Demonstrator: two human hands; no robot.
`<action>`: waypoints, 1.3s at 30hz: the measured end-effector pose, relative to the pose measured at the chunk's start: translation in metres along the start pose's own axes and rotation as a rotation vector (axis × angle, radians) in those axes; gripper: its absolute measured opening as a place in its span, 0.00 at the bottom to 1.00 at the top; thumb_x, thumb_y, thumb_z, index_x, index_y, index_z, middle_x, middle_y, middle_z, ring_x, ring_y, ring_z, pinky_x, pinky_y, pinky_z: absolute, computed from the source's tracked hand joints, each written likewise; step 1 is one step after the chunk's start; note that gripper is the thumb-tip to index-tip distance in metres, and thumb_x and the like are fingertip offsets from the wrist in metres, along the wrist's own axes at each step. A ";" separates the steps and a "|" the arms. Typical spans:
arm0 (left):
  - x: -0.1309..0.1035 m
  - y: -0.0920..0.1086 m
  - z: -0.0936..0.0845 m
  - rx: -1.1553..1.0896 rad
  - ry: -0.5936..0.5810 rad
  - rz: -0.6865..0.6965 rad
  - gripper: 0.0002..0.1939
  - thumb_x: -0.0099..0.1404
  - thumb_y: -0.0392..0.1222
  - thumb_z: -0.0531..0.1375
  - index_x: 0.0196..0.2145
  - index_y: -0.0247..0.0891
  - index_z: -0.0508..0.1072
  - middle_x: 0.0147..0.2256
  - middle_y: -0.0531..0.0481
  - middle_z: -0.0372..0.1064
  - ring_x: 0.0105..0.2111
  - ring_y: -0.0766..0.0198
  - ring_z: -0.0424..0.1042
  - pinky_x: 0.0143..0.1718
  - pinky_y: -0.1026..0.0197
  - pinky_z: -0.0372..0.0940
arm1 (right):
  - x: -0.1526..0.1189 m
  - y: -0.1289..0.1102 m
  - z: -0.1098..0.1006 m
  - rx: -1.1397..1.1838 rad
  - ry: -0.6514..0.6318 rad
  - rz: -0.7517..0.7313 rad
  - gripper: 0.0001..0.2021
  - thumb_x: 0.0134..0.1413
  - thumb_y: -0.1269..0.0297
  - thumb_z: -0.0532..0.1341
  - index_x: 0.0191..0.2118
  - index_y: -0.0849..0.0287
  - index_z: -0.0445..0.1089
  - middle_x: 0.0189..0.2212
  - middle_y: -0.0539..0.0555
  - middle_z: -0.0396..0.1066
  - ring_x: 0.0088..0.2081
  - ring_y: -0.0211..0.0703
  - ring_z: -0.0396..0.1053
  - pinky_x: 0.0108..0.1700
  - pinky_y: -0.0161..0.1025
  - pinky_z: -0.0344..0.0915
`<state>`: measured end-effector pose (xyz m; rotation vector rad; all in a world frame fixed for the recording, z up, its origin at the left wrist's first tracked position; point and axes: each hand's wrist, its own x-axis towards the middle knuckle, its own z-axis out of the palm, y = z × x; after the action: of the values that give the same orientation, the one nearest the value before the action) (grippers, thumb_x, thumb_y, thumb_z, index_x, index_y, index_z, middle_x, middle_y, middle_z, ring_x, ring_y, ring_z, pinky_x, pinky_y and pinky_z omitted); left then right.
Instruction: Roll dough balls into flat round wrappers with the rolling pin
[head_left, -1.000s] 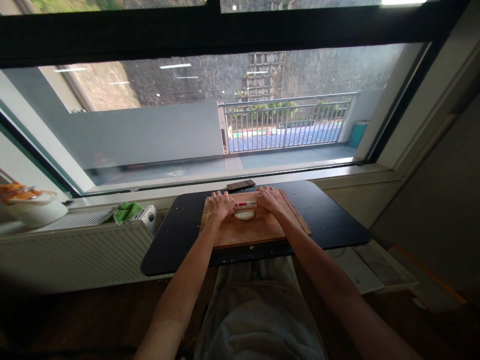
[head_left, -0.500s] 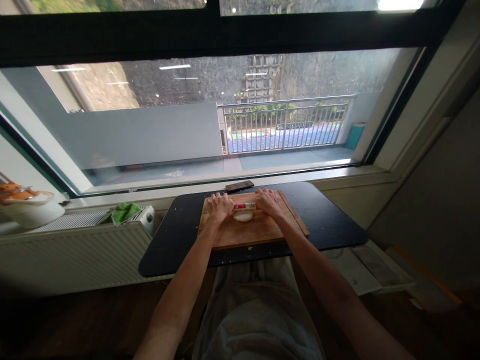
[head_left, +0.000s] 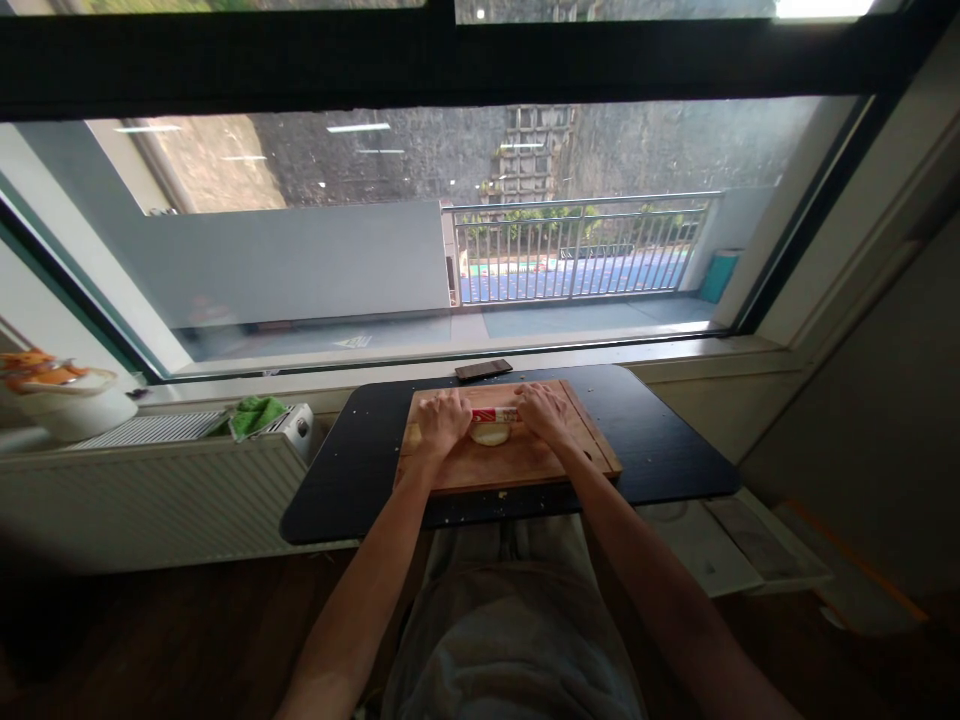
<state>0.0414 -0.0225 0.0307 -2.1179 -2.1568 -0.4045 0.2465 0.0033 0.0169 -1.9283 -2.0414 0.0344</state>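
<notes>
A wooden cutting board (head_left: pixel 517 465) lies on the dark table, with a flat, pale, rounded piece of dough (head_left: pixel 490 436) on it. Just across the far edge of the dough is a red-and-white printed cylinder (head_left: pixel 493 414), lying sideways. My left hand (head_left: pixel 444 418) is closed around its left end, and my right hand (head_left: pixel 543 408) around its right end. Both ends of the cylinder are hidden under my fingers. Only its middle shows between the two hands.
Behind the board, a dark flat phone-like object (head_left: pixel 484 371) lies at the back edge of the black table (head_left: pixel 660 455). Small pale crumbs dot the tabletop. To the left, a green cloth (head_left: pixel 255 415) rests on a white radiator (head_left: pixel 172 500). A wide window stands ahead.
Both hands and the cylinder have come slightly toward me, and the cylinder now covers more of the dough's far edge. The view has shifted a little.
</notes>
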 end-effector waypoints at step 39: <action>-0.100 -0.030 0.024 -0.013 0.258 0.229 0.28 0.83 0.53 0.47 0.71 0.42 0.68 0.56 0.38 0.75 0.57 0.44 0.70 0.67 0.39 0.60 | -0.082 -0.009 -0.017 -0.153 0.131 -0.075 0.15 0.79 0.64 0.49 0.48 0.60 0.74 0.48 0.62 0.76 0.53 0.56 0.67 0.52 0.47 0.58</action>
<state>0.0176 -0.1133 -0.0209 -2.1505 -1.7570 -0.6297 0.2445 -0.0812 0.0174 -1.8844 -2.0795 -0.2658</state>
